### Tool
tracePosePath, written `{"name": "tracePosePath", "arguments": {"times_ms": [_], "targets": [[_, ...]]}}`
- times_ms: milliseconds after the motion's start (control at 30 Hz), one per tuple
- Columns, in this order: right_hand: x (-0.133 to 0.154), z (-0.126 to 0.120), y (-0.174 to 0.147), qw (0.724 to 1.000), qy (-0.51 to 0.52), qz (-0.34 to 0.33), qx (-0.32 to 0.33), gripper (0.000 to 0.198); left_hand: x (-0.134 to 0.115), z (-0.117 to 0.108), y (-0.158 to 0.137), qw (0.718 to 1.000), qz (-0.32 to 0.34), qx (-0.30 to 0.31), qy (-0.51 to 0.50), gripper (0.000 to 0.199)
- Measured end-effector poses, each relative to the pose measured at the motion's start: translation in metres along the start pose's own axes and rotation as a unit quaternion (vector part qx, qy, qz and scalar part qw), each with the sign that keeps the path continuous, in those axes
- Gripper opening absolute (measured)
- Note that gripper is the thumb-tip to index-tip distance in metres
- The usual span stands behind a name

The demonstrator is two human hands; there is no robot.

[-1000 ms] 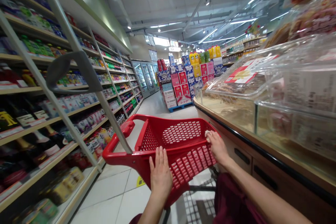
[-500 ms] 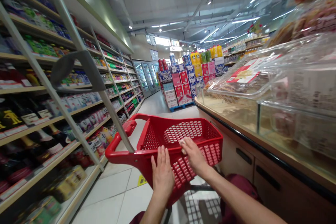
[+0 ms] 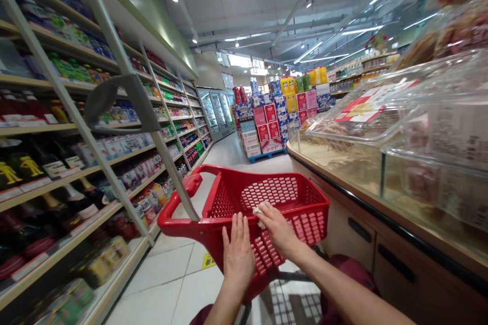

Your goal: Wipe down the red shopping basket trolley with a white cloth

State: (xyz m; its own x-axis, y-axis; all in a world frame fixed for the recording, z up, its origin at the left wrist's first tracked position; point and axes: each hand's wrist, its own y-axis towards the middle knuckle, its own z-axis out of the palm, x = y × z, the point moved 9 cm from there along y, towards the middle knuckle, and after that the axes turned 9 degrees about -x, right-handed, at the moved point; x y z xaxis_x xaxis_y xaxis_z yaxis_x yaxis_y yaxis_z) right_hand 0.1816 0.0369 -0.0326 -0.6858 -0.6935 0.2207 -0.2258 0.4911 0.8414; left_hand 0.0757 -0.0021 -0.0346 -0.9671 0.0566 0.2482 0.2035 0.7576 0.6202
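Observation:
A red plastic shopping cart (image 3: pixel 183 224) with a perforated basket stands before me, its side turned towards me. My left hand (image 3: pixel 238 254) lies flat against the outside of that side, fingers stretched up to the rim. Just to its right, my right hand (image 3: pixel 281 229) presses a crumpled white cloth or tissue (image 3: pixel 261 209) onto the top rim. Most of that white piece is hidden under the fingers. A grey metal pole with a grey plastic loop handle (image 3: pixel 121 104) rises in front of the cart's left end.
Shelves of bottles and cans (image 3: pixel 102 167) line the left. At right stands a wooden counter (image 3: pixel 343 190) with clear food trays (image 3: pixel 366 106). Stacked drink cartons (image 3: pixel 267 122) sit on a blue pallet (image 3: pixel 263 157) ahead, with glass-door fridges (image 3: pixel 217 111) beyond.
My right hand has slid a little left along the rim with the white piece, closer to my left hand. My left hand stays on the cart's side. The view has shifted slightly.

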Motion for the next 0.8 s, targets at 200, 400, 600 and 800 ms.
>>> {"name": "tracePosePath", "arguments": {"times_ms": [200, 400, 600, 800], "targets": [[-0.047, -0.018, -0.003, 0.991, -0.061, 0.123, 0.01, 0.042, -0.002, 0.0, -0.002, 1.0, 0.002, -0.02, 0.009, 0.066], [0.015, 0.007, 0.007, 1.0, 0.009, 0.016, -0.006, 0.044, 0.004, -0.004, -0.003, 1.0, 0.015, -0.01, 0.001, 0.059], [-0.028, -0.011, -0.007, 0.993, -0.091, 0.069, -0.004, 0.046, 0.004, -0.006, -0.002, 1.0, 0.014, -0.005, -0.02, 0.062], [-0.045, -0.019, -0.023, 0.994, -0.103, 0.04, -0.021, 0.047, -0.003, -0.004, -0.001, 1.0, 0.017, -0.009, -0.017, 0.061]]}}
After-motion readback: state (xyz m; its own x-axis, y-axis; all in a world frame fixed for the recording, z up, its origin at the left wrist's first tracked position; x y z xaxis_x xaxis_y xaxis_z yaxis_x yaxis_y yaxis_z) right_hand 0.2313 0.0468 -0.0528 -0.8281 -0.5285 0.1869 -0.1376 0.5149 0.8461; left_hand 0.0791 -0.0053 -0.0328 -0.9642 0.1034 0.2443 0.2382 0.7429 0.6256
